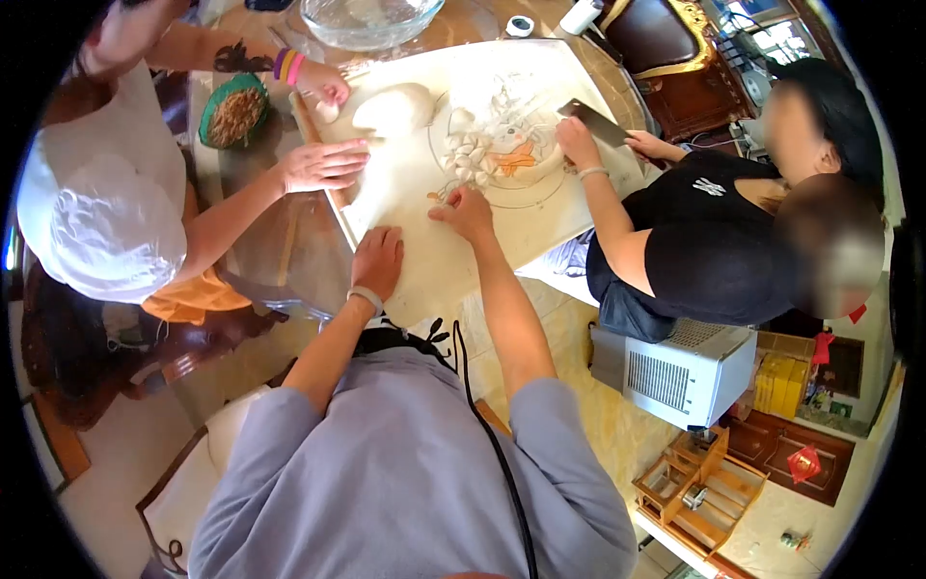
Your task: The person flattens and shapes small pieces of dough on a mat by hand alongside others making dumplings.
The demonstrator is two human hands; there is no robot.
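The left hand [379,259] lies open on the mat [424,275]. Apart from it, the right hand [467,212] looks pinched, on what I can't tell. Just past that, the dough pieces [467,154] look soft and light; hold their sides gently.

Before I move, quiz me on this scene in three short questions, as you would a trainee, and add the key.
1. True or false: the green bowl of brown food stands on the white board.
2. Who grips the handle of the cleaver?
3. Fill the gap: your banded hand, the one with a pale band at its wrist, is your ____ hand.

Key:
1. False; it stands on the table, beside the board.
2. The co-worker on your right.
3. Left.
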